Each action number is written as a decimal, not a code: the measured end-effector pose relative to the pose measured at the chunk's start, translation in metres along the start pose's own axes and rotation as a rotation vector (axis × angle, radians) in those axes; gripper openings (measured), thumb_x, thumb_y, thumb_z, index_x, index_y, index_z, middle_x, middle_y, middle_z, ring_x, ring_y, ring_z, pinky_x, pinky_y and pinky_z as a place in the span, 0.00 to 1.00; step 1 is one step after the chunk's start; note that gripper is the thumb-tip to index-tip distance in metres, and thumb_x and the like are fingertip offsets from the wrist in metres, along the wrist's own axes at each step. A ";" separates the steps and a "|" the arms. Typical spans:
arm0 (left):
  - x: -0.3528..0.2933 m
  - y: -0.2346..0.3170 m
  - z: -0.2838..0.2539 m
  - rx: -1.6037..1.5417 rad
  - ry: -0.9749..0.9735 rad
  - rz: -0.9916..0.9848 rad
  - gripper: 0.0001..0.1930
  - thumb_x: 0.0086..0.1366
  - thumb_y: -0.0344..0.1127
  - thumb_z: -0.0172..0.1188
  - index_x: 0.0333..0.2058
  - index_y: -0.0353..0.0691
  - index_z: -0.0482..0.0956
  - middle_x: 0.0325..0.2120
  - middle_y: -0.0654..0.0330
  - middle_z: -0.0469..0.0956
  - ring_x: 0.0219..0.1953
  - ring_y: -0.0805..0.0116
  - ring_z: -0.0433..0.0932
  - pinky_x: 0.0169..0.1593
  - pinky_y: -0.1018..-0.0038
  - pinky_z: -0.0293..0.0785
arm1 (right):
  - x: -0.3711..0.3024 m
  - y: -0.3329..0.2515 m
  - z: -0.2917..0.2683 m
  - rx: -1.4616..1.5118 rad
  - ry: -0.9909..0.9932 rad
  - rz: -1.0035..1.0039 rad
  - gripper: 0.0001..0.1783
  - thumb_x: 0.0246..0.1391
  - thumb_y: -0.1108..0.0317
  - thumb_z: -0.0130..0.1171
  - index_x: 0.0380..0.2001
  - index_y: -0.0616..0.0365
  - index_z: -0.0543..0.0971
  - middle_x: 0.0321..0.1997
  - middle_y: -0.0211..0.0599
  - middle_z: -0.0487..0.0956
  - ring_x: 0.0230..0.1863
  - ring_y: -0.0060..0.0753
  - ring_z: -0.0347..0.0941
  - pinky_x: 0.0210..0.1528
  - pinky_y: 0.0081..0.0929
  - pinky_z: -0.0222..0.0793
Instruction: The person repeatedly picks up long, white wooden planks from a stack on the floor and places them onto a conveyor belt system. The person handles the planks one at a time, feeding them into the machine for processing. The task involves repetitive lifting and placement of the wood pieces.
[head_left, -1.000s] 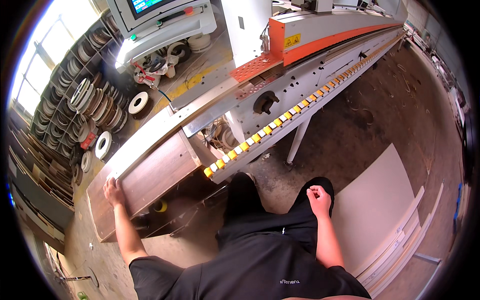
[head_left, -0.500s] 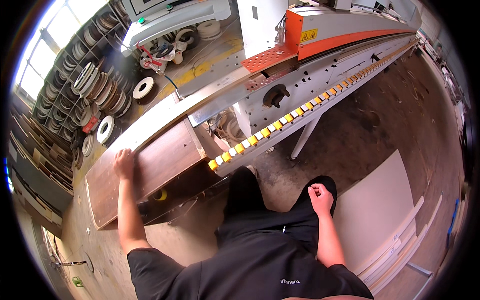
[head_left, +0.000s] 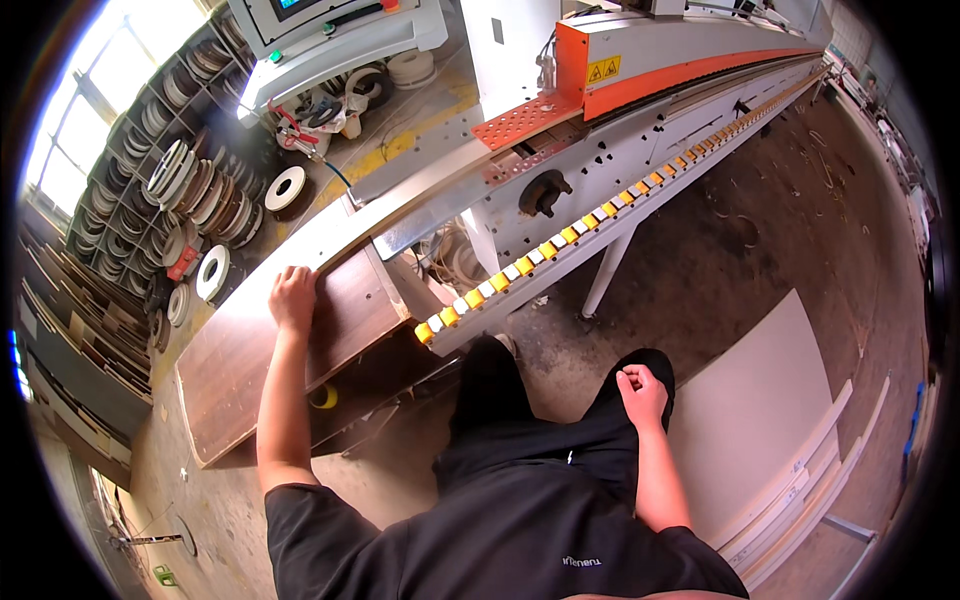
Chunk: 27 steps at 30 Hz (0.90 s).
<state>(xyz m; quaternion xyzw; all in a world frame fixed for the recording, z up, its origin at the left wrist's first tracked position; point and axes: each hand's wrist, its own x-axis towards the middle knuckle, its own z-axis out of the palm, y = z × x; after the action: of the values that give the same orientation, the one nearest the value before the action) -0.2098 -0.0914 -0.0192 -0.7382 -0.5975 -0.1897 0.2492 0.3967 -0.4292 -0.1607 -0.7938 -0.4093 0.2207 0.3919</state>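
Your left hand (head_left: pixel 293 297) lies palm down and flat on the dark brown wood-grain panel (head_left: pixel 250 360), fingers spread toward its far long edge, near the end closest to the machine. That panel is 1 long rectangular board, lying flat with its broad face up. It runs diagonally from lower left to upper right. Its upper-right end sits just beside the row of yellow rollers, and its far long edge lies along the pale infeed rail. Surface looks smooth, matte, evenly dark with faint lengthwise grain. The near long edge shows as a thin lighter line. Lower-left end overhangs the floor, unsupported as far as you can see.
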 end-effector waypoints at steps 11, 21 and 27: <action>0.046 0.067 0.018 -0.150 -0.072 0.131 0.09 0.74 0.34 0.59 0.48 0.50 0.87 0.44 0.61 0.88 0.49 0.54 0.86 0.51 0.58 0.84 | 0.000 -0.001 -0.001 0.003 0.018 -0.014 0.12 0.63 0.57 0.74 0.40 0.53 0.88 0.30 0.31 0.90 0.31 0.27 0.87 0.37 0.28 0.79; 0.089 0.147 0.043 -0.192 -0.001 0.182 0.08 0.67 0.33 0.62 0.44 0.49 0.84 0.43 0.60 0.87 0.47 0.53 0.86 0.49 0.58 0.84 | 0.000 -0.001 -0.001 0.006 0.016 -0.006 0.12 0.62 0.57 0.74 0.40 0.53 0.88 0.30 0.31 0.90 0.30 0.27 0.87 0.37 0.27 0.79; 0.116 0.191 0.064 -0.274 0.063 0.215 0.11 0.61 0.35 0.66 0.43 0.46 0.84 0.42 0.57 0.87 0.47 0.50 0.86 0.49 0.57 0.85 | 0.000 -0.003 -0.001 0.006 0.014 0.017 0.11 0.63 0.58 0.74 0.40 0.53 0.88 0.31 0.31 0.90 0.31 0.27 0.87 0.38 0.27 0.80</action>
<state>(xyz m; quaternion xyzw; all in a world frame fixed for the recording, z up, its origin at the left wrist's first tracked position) 0.0003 0.0070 -0.0307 -0.8186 -0.4756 -0.2644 0.1838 0.3958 -0.4288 -0.1571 -0.7976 -0.3992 0.2195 0.3953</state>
